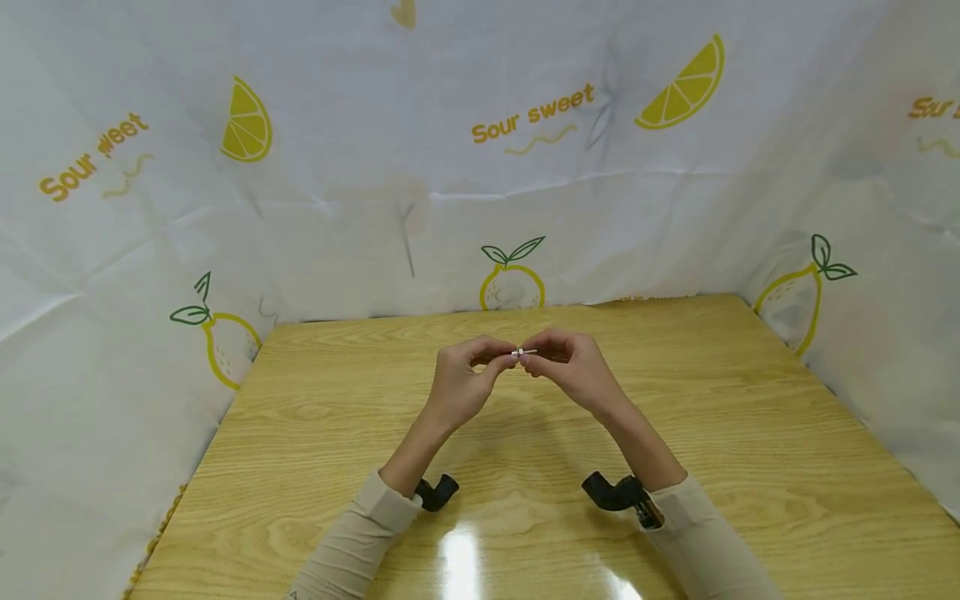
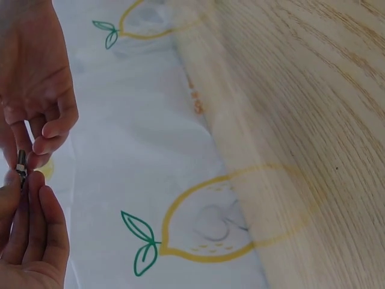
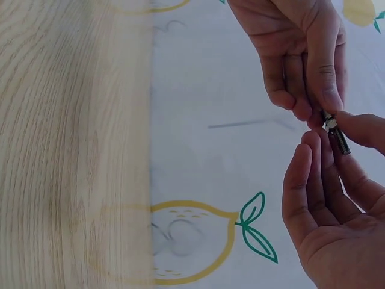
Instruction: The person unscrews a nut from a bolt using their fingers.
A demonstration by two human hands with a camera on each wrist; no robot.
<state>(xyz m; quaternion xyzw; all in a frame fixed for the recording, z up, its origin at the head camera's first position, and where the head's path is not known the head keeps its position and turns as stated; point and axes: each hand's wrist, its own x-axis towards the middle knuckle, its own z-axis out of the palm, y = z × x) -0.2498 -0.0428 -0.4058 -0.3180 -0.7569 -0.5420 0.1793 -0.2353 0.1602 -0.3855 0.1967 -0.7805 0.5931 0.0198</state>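
A small metal bolt [image 3: 343,142] with a shiny hex piece, likely a nut [image 3: 329,123], is held between both hands above the table. My left hand [image 1: 465,379] pinches one end between thumb and fingers, and the fingertips hide that end. From the other side my right hand [image 1: 579,371] pinches at the nut, thumb against it in the right wrist view. The threaded shank points toward the right palm. The fingertips of both hands almost meet. In the left wrist view, part of the bolt [image 2: 21,158] shows between the fingers.
Beneath the hands lies a wood-grain table [image 1: 337,383]. A white curtain [image 1: 360,150] printed with lemons and lettering surrounds its back and sides. Black curved mounts [image 1: 611,492] sit at both wrists, next to the beige sleeves [image 1: 360,533].
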